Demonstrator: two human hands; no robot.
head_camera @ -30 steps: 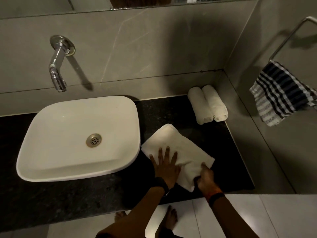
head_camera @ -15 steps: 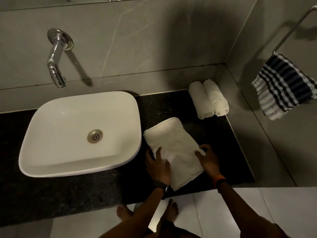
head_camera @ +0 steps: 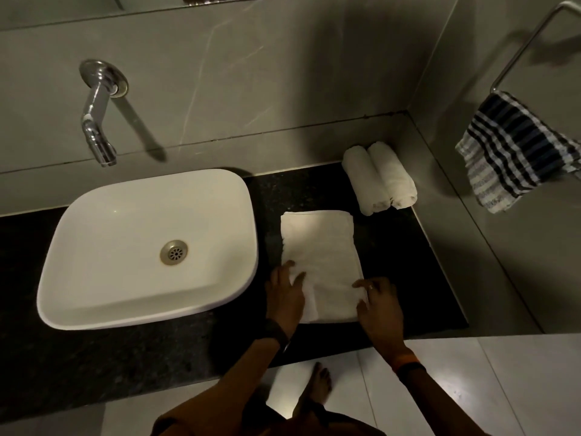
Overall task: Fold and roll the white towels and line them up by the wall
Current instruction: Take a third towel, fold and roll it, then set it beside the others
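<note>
Three white towels on the dark counter: two rolled towels point(head_camera: 379, 179) side by side in the corner and one flat folded towel point(head_camera: 320, 262). One basin point(head_camera: 147, 247), one wall tap point(head_camera: 97, 121), one striped cloth point(head_camera: 515, 152) on one rail point(head_camera: 528, 42). Two hands: left hand point(head_camera: 284, 297), right hand point(head_camera: 379, 306). One bare foot point(head_camera: 317, 385), apparently.

Dim grey tiled walls point(head_camera: 283, 73), chrome tap point(head_camera: 97, 121) upper left, white basin point(head_camera: 94, 247) on black stone counter point(head_camera: 94, 366), striped cloth point(head_camera: 515, 152) on rail upper right, pale floor tiles point(head_camera: 503, 388) lower right.
</note>
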